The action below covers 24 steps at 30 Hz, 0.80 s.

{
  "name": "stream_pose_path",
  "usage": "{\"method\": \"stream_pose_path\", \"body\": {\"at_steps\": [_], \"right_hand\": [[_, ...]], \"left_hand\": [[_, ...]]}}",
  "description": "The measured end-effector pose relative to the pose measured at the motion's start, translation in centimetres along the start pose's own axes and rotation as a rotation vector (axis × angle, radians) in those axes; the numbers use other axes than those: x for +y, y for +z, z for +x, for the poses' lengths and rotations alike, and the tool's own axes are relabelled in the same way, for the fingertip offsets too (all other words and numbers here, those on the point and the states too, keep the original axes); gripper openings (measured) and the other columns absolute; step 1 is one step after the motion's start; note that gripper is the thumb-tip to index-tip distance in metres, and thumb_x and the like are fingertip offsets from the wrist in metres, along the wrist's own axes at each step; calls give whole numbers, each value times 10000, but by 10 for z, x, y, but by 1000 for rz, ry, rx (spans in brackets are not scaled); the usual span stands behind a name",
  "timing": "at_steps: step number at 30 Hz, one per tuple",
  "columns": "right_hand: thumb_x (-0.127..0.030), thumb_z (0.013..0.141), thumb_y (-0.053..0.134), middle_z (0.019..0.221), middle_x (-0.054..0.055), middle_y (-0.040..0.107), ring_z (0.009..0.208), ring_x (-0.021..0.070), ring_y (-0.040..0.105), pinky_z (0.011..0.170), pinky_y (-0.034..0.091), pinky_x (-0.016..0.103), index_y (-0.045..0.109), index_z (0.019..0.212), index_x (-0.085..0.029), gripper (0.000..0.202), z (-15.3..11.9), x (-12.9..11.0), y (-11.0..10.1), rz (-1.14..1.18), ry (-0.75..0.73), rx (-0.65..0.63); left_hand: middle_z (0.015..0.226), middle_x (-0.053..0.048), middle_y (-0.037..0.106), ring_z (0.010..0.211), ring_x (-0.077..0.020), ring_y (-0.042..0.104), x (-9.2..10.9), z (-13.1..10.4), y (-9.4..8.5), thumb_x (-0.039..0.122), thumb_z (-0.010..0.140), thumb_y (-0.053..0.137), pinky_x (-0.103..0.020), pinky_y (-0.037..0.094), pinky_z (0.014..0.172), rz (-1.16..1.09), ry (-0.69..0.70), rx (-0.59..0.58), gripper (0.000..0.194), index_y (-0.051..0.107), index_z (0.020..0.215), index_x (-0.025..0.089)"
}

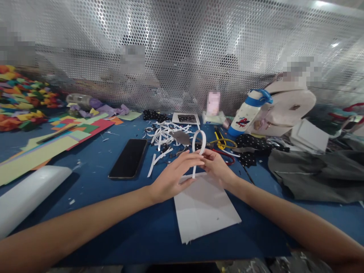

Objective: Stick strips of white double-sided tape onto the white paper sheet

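Note:
A narrow white strip [203,141] is bent into an upright loop, its lower end hanging down between my hands. My left hand [176,176] pinches the strip from the left, thumb low and fingers near the crossing of the loop. From the right, my right hand [217,167] grips the same strip at the base of the loop, fingertips pressed together. Below both hands lies white paper [203,212] on the blue table [113,235]. Just behind the loop is a heap of cut white strips [167,134].
A black phone [128,158] lies left of my hands. Colored paper [57,142] and a white roll [34,193] are farther left. Yellow-handled scissors [224,143], a bottle [247,113], a bag [290,112] and dark cloth [315,174] sit rightward. Perforated metal [176,41] stands behind.

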State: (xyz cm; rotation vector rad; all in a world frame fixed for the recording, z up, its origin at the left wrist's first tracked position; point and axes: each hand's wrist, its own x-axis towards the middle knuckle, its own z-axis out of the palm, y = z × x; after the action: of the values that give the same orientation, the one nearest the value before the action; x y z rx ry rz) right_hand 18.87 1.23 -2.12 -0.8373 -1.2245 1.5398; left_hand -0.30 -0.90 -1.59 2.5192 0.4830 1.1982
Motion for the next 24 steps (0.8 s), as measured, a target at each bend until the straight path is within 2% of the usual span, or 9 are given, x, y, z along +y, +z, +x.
{"method": "stream_pose_path", "body": {"at_steps": [3,6,8,9,11,15,19,21,24], "right_hand": [[-369,686,816,789,-14,669,674,89,574,637,452,211,726,888,-229,262,1,-5,-3,11,6,52],[-331,686,819,752,-39,640,587,54,511,552,417,173,728,909,-233,259,6,-9,-10,11,0,125],[-306,682,824,770,-41,635,582,44,487,545,411,158,733,917,-232,263,10,-11,-15,6,-11,155],[-300,682,824,786,-39,637,591,43,485,553,416,154,735,920,-231,262,12,-11,-17,3,-15,160],[-297,684,823,793,-33,640,613,49,491,575,427,155,738,923,-230,263,13,-11,-18,-4,-14,157],[-302,690,820,764,-20,646,667,73,533,630,457,179,741,913,-227,249,11,-14,-15,-20,-7,123],[-285,726,799,720,-31,634,654,69,539,640,464,187,736,909,-242,198,6,-24,-13,-80,-60,72],[-273,732,795,706,-33,628,638,71,534,622,460,193,733,901,-242,182,4,-29,-13,-124,-99,68],[-264,727,797,723,-30,632,634,80,539,605,462,211,726,887,-236,178,-3,-31,-11,-172,-131,70]], "left_hand": [[1436,-123,415,1405,-261,309,13,-1,0,218,906,544,-557,178,1186,71,-64,-64,469,388,1349,217],[1494,-131,345,1444,-303,213,41,-7,2,371,882,588,-578,140,1183,101,-83,-239,609,330,1414,223],[1501,-164,339,1428,-324,253,61,-13,7,479,837,616,-566,202,1170,75,-31,-415,779,259,1461,180],[1494,-179,352,1417,-335,279,70,-17,11,506,840,610,-559,234,1161,75,0,-502,789,264,1460,161],[1479,-181,387,1384,-347,346,81,-24,18,416,905,567,-549,280,1144,113,47,-596,630,328,1426,155],[1478,-155,403,1381,-287,367,83,-31,26,297,911,550,-460,296,1165,106,-41,-631,524,380,1384,149],[1500,-132,365,1391,-272,346,72,-27,22,211,816,626,-427,267,1184,111,-31,-634,645,359,1399,150],[1468,-135,404,1364,-268,384,69,-23,21,168,789,625,-401,285,1177,136,-12,-644,644,382,1384,127],[1378,-112,517,1273,-232,497,69,-23,23,143,909,483,-344,367,1128,243,30,-579,398,484,1306,118]]}}
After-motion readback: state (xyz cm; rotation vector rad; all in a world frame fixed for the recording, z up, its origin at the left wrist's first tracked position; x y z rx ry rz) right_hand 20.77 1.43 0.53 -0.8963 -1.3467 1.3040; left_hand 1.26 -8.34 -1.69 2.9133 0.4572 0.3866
